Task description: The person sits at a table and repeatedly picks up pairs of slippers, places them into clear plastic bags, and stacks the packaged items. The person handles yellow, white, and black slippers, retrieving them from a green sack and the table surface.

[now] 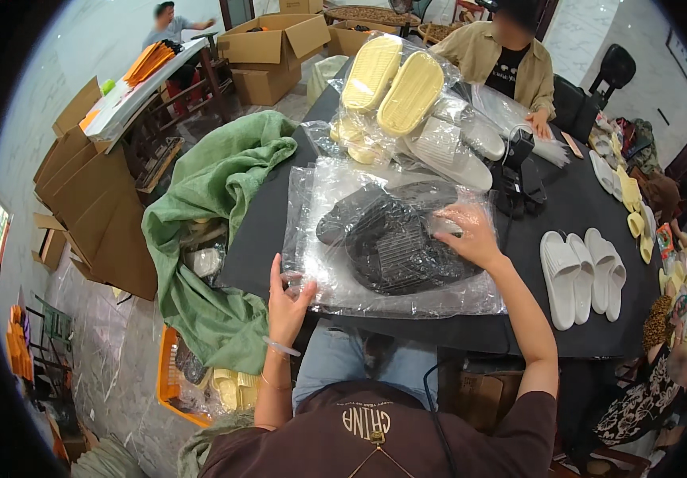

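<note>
A pair of black ribbed slide slippers [399, 247] lies inside a clear plastic bag [343, 303] on the dark table in front of me. Beneath it are more clear bags, stacked flat. My right hand [467, 233] is at the right side of the slippers, its thumb and fingers closed on the bag's plastic. At the stack's near left corner, my left hand [289, 307] has its fingers apart and seems to touch the bag edge. Yellow slippers [411, 94] and white slippers [447, 147], bagged, are piled beyond.
Grey-white slippers [570, 275] stand to the right on the table [510, 319]. A black device [521, 179] sits behind my right hand. Across the table, a person's hand [538, 121] rests by plastic bags. Left are a green sack [200, 183], an orange crate [170, 374] and cardboard boxes [100, 191].
</note>
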{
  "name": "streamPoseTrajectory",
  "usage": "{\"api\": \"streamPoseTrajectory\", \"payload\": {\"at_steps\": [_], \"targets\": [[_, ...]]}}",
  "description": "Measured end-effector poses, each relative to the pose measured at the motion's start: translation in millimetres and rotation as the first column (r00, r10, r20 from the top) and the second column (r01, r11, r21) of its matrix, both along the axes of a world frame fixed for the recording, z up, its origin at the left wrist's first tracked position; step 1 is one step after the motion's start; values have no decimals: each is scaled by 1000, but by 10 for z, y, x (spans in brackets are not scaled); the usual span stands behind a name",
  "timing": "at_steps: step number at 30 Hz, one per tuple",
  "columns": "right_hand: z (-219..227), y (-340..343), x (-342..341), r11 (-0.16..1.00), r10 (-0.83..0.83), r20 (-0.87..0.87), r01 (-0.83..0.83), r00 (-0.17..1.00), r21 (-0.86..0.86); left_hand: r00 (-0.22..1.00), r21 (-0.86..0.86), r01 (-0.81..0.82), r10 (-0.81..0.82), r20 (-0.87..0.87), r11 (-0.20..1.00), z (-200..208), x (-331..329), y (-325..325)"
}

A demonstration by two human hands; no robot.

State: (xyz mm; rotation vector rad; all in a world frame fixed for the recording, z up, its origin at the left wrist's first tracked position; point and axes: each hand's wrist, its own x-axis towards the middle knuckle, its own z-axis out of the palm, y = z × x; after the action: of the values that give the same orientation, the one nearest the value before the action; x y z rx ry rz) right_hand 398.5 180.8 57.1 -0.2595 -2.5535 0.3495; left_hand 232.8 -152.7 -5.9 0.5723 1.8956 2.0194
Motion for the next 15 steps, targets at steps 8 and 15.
{"api": "streamPoseTrajectory", "payload": {"at_steps": [8, 15], "targets": [[113, -113, -444, 959, 254, 75, -261, 964, 113, 998, -138, -7, -2, -66, 990, -67, -27, -20], [-161, -346, -733, 960, 266, 199, -277, 943, 31, 969, -314, 1, -78, -233, 949, -155, -101, -65]]}}
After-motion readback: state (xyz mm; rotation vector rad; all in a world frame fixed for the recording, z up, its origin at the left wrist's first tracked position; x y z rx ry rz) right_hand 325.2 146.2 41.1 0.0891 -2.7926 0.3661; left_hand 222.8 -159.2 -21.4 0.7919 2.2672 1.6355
